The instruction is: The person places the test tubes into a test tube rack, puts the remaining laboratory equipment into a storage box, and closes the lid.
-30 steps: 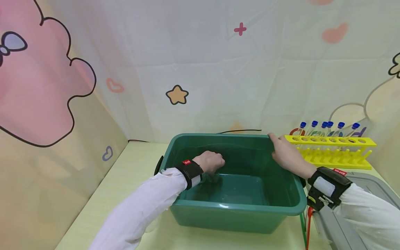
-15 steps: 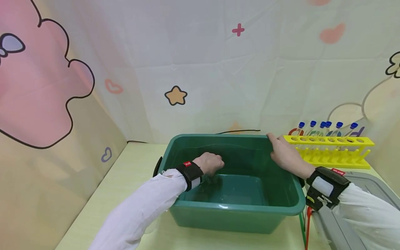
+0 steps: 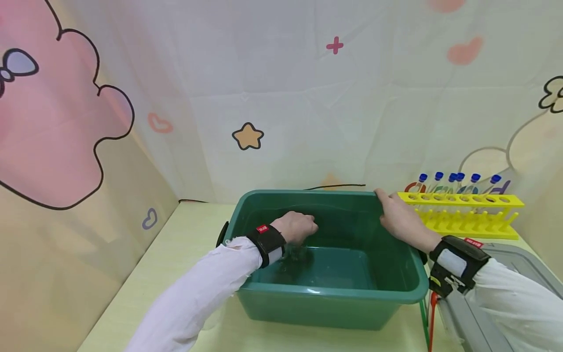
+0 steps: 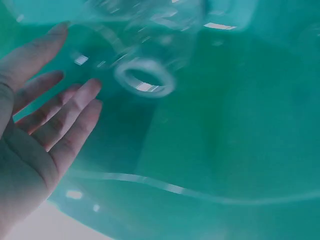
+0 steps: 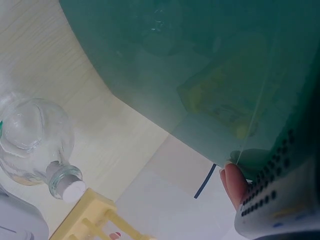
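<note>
A deep green plastic tub stands on the pale table. My left hand reaches down inside it on the left. In the left wrist view, that hand has its fingers and thumb extended and holds nothing. Just beyond the fingertips lies a clear vessel with a ring-shaped mouth, partly out of frame and blurred. My right hand grips the tub's back right rim. Only a bit of that hand shows in the right wrist view, at the rim.
Right of the tub stands a yellow rack bearing several blue-capped test tubes. A grey lid-like panel lies in front of the rack. A clear round flask with a white stopper is beside the tub. Red and green sticks lie near it.
The head view has shifted slightly. Both hands stay nearly in place, the left inside the tub and the right on its rim.
</note>
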Motion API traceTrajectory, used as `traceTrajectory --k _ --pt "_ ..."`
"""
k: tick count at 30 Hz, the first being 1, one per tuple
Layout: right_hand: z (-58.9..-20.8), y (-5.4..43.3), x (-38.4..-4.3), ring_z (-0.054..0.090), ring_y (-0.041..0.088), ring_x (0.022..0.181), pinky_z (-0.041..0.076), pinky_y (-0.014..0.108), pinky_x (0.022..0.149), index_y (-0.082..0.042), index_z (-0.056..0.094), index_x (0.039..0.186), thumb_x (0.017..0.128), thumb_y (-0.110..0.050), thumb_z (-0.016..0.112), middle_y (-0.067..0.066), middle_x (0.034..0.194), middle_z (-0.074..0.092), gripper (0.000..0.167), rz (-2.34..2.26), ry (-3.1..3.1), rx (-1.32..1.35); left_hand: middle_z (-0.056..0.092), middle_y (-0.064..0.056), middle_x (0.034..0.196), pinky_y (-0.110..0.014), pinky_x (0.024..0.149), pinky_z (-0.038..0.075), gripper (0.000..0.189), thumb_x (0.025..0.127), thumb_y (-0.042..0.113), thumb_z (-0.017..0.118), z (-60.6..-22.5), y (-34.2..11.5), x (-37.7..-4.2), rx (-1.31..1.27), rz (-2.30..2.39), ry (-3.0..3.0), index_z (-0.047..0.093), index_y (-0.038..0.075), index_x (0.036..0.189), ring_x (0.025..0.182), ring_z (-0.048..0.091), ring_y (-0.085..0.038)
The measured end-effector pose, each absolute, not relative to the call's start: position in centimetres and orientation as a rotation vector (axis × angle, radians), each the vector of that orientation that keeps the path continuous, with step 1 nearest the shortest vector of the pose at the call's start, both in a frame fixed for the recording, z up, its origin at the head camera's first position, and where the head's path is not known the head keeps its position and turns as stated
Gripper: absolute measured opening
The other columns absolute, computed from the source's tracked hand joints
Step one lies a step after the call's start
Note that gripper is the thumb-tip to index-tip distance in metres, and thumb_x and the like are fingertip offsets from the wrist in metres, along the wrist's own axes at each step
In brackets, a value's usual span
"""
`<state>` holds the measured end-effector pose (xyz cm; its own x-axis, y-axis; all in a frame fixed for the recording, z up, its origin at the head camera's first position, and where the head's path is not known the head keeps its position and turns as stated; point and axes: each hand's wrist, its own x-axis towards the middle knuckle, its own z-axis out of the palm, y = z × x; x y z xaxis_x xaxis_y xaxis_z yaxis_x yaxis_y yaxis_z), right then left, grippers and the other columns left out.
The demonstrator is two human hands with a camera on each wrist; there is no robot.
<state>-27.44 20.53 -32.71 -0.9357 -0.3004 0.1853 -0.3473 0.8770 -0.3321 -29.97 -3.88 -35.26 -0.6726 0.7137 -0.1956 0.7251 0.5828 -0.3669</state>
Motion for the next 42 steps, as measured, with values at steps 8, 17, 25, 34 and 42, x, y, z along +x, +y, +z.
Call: traceTrajectory --k 8,17,25,34,42 --pt "-32.6 20.4 -27.4 0.051 0.032 0.075 0.048 0.045 0.070 0.012 0.027 0.133 0.080 0.008 0.056 0.033 0.108 0.046 0.061 0.549 -2.914 0.525 0.052 0.000 0.082 -0.022 0.051 0.037 0.009 0.086 0.010 0.061 -30.8 -4.4 -29.4 1.208 -0.501 2.911 0.064 0.012 0.094 0.066 0.042 -0.010" --pt "-32.7 20.5 -27.6 0.050 0.037 0.083 0.045 0.049 0.075 0.013 0.026 0.133 0.080 0.009 0.055 0.034 0.110 0.046 0.060 0.552 -2.901 0.539 0.055 -0.005 0.092 -0.028 0.065 0.045 0.019 0.087 0.017 0.060 -26.9 -9.8 -30.7 0.904 -0.288 3.097 0.059 0.005 0.102 0.079 0.051 -0.017" --pt "-32.7 20.5 -27.6 0.051 0.036 0.080 0.046 0.049 0.072 0.012 0.026 0.134 0.080 0.009 0.055 0.034 0.110 0.045 0.061 0.561 -2.909 0.528 0.053 -0.017 0.101 -0.041 0.076 0.045 0.045 0.085 0.029 0.063 -28.5 -15.0 -31.4 0.361 0.027 3.077 0.051 -0.006 0.110 0.092 0.052 -0.029" --pt "-32.7 20.3 -27.5 0.050 0.037 0.085 0.044 0.051 0.076 0.012 0.027 0.133 0.080 0.008 0.057 0.033 0.111 0.046 0.061 0.561 -2.902 0.522 0.051 -0.015 0.085 -0.037 0.068 0.043 0.033 0.090 0.008 0.047 -31.2 -16.0 -31.5 0.348 0.450 2.963 0.041 -0.014 0.114 0.076 0.052 -0.026" --pt "-32.7 20.4 -27.5 0.051 0.035 0.080 0.046 0.049 0.073 0.011 0.027 0.133 0.080 0.007 0.057 0.033 0.109 0.046 0.061 0.543 -2.913 0.504 0.050 -0.016 0.079 -0.034 0.062 0.040 0.029 0.088 -0.001 0.037 -32.5 -15.6 -31.3 0.291 0.758 2.993 0.040 -0.014 0.114 0.069 0.049 -0.026"
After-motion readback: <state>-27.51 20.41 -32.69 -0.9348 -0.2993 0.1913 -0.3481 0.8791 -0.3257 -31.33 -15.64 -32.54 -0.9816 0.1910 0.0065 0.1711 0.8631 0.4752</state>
